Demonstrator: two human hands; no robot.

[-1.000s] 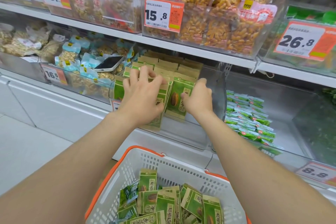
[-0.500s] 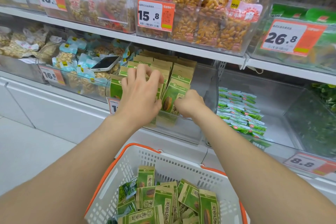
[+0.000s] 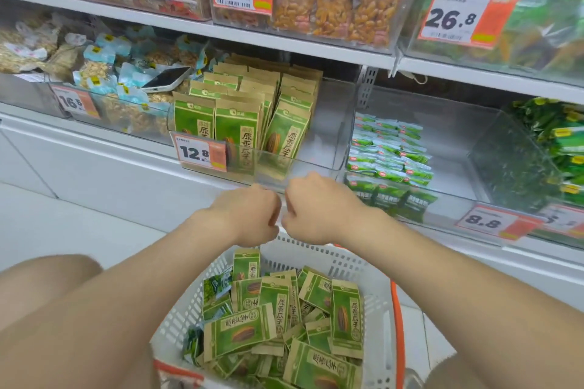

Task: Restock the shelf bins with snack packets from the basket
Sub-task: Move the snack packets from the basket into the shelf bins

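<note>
Pulled back from the bin (image 3: 328,136) at 12 o'clock: your left hand (image 3: 249,215) and right hand (image 3: 319,208) now hover together above the basket (image 3: 379,309) at 6. Fingers curl under, hidden; can't tell if holding. Seed packets (image 3: 237,126) stand faced-out for display; loose packets (image 3: 278,319) wait in basket.

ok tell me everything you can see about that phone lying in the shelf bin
The phone is a slim slab with a white body and rounded corners. Its dark, unlit screen faces up. It lies loose and slightly tilted on top of the blue-topped snack packets in the clear bin tagged 16.5. Its right end is close to the green seed packets in the next bin. Only those blue-topped packets appear to touch it.
</note>
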